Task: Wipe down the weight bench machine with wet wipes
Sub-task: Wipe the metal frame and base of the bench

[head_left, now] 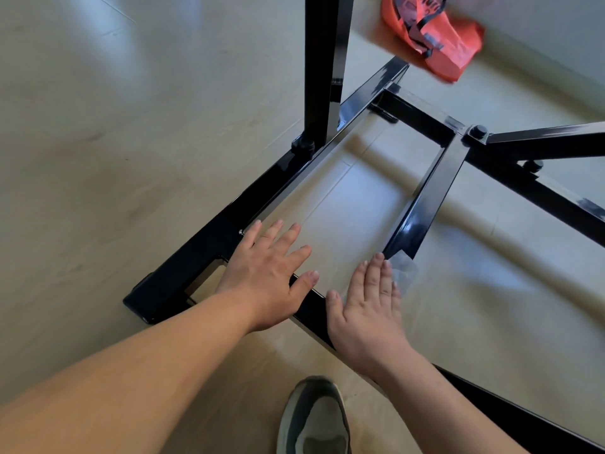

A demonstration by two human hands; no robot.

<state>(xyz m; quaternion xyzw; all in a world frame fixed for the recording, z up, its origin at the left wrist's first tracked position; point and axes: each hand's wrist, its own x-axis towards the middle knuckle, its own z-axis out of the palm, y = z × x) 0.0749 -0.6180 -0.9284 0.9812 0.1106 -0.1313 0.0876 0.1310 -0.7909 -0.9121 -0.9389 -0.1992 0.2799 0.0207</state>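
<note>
The black steel base frame [229, 224] of the weight bench machine lies on the floor, with an upright post [322, 67] rising from it. My left hand [266, 273] rests flat with fingers spread on the near crossbar, close to the left rail. My right hand [366, 309] lies flat on the same bar further right, pressing down a pale wet wipe [404, 273] whose edge shows beyond my fingertips, at the foot of a short inner bar [425, 198].
An orange bag [435, 37] with black straps lies on the floor at the top right, beside the frame. My grey shoe [314, 417] stands at the bottom edge. Diagonal frame bars [540, 191] run off to the right. Pale floor surrounds everything.
</note>
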